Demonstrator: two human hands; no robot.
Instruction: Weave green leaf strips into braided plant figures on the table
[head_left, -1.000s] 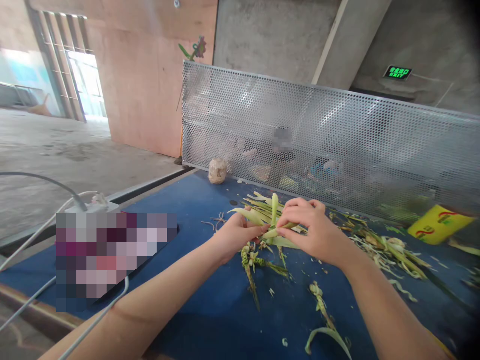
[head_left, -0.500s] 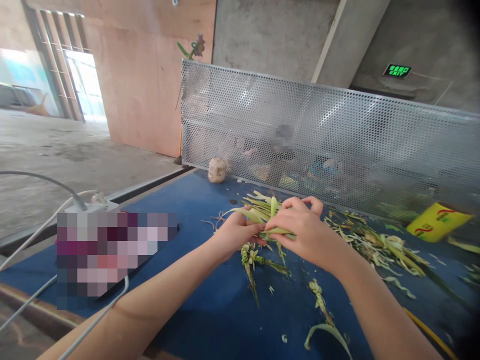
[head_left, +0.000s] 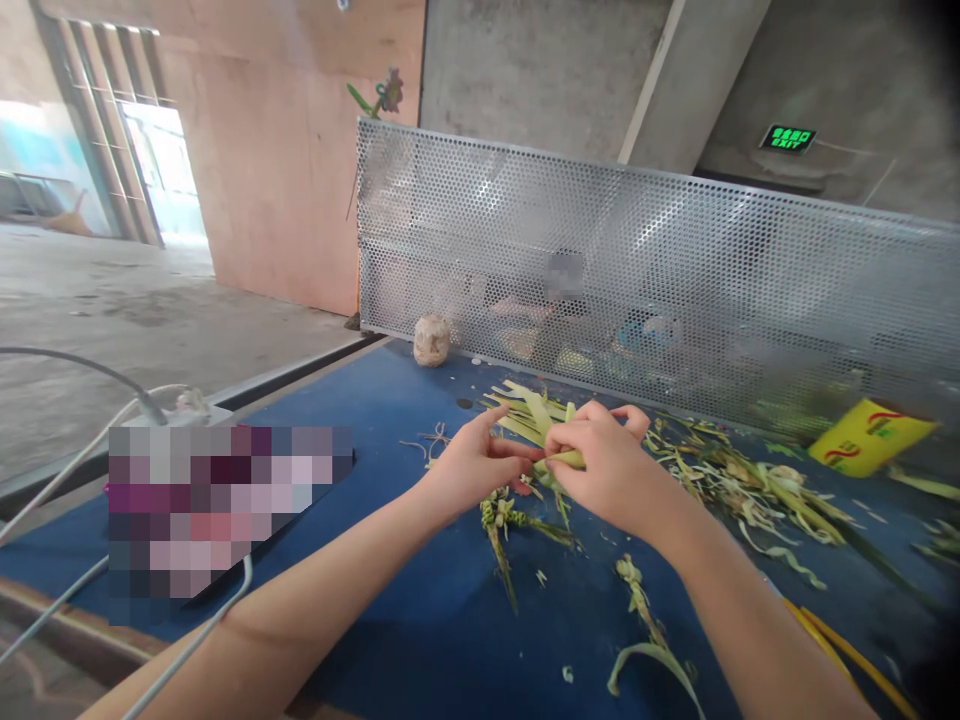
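My left hand (head_left: 480, 462) pinches one end of a pale green leaf strip (head_left: 568, 460); its index finger points up and away from the strip. Close against it, my right hand (head_left: 611, 465) grips the same strip between thumb and fingers. Part of the strip is hidden by the fingers. Behind both hands lies a bunch of flat leaf strips (head_left: 521, 402). Just below them on the blue table is a small braided green leaf piece (head_left: 495, 515) with a pointed tail. A knotted, drying leaf piece (head_left: 636, 590) lies nearer me.
A perforated metal screen (head_left: 480, 240) runs along the back of the blue table (head_left: 420, 620). Leaf scraps (head_left: 780, 500) and a yellow packet (head_left: 874, 437) are at right. A pale lump (head_left: 431, 341) stands at the back; a power strip (head_left: 187, 410) with cables is left.
The leaf end standing up between my hands has lowered, and the curved blade over my left hand is gone from there. My left index finger has lifted. The view has shifted slightly.
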